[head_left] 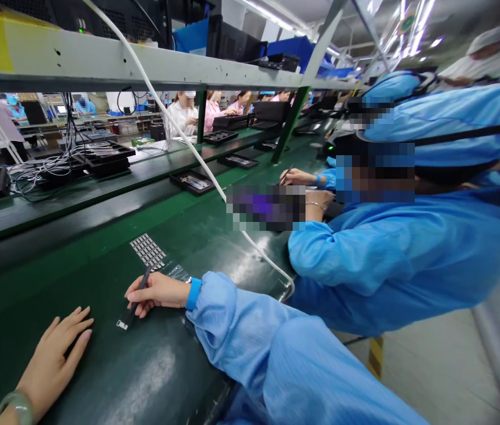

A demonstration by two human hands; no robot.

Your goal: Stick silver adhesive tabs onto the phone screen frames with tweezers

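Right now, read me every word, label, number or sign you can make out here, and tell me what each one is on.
No text here can be read.
Sheet of small grey squares on the green belt: any print is too small.
Small tag at the tip of the dark tool in the right hand: too small.
Green hanging sign: blurred.

The green belt carries a grey parts sheet and one small loose part.
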